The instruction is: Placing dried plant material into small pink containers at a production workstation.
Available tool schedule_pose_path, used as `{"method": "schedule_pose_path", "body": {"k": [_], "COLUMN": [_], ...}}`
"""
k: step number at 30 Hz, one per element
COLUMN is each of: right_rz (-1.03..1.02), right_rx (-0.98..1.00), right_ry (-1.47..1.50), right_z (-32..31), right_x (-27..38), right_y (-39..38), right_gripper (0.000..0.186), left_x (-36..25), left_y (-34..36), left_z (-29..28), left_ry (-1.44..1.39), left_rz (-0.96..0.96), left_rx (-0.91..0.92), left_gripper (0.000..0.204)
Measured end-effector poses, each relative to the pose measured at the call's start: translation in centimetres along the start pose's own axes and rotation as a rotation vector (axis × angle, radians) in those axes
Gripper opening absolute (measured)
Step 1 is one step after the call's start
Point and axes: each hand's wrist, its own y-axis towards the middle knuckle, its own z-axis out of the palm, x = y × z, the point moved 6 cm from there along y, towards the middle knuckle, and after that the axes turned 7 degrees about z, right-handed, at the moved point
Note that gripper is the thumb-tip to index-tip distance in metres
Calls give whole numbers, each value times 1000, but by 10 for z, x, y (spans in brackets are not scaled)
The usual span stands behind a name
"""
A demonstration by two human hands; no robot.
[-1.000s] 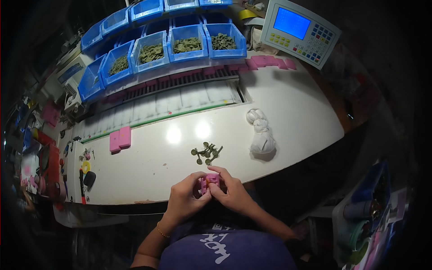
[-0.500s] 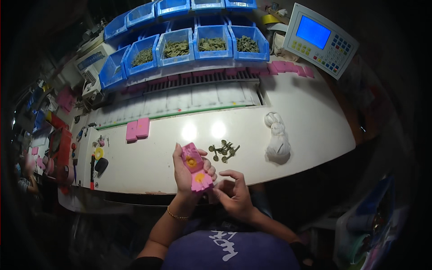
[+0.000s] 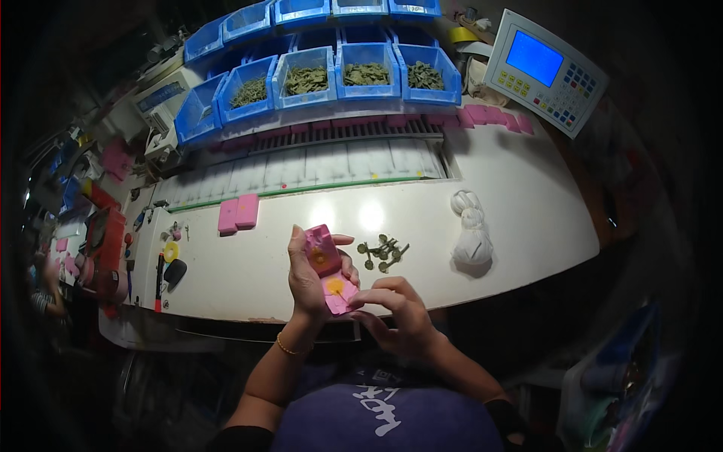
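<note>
The left hand [image 3: 307, 280] grips a pink hinged mould [image 3: 328, 273], opened into two halves, each with a yellow centre; its fingers wrap the left edge and the thumb side clamps the far half. The mould is held just above the near edge of the white worktop [image 3: 527, 203], its long axis running from far-left to near-right, tilted toward the person. The right hand [image 3: 395, 313] sits just near and right of it, fingers curled and pinched at the near half's lower corner, touching it; whether it holds something small there I cannot tell. So the right hand is the nearer one to the open near half. A small heap of green stemmed parts [image 3: 381, 252] lies on the worktop just right of the mould, with a white knotted cloth bundle [image 3: 471, 235] farther right. Two pink blocks [image 3: 237, 213] rest to the left, and blue bins of green pieces [image 3: 365, 73] line the far side.
</note>
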Motion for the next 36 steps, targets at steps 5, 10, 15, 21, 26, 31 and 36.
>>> {"method": "schedule_pose_path", "body": {"k": [5, 10, 15, 21, 26, 31, 36], "right_rz": [189, 737, 188, -253, -174, -244, 97], "right_rx": [-299, -34, -65, 351, 264, 191, -46], "right_ry": [-745, -911, -503, -556, -478, -362, 39], "right_z": [-74, -130, -96, -10, -18, -12, -39], "right_x": [-53, -152, -80, -17, -11, -17, -23], "right_y": [33, 9, 41, 29, 37, 33, 33], "right_gripper": [38, 43, 65, 46, 41, 38, 59], "left_x": [-1, 13, 23, 24, 16, 12, 7], "left_y": [1, 9, 16, 19, 12, 7, 20], "left_z": [-8, 5, -12, -2, -4, -3, -12], "left_ry": [-71, 5, 124, 162, 372, 327, 443], "left_rz": [-193, -286, -356, -225, -169, -248, -71], "left_rx": [-8, 69, 96, 57, 178, 197, 205], "left_gripper": [83, 85, 84, 63, 67, 66, 68]}}
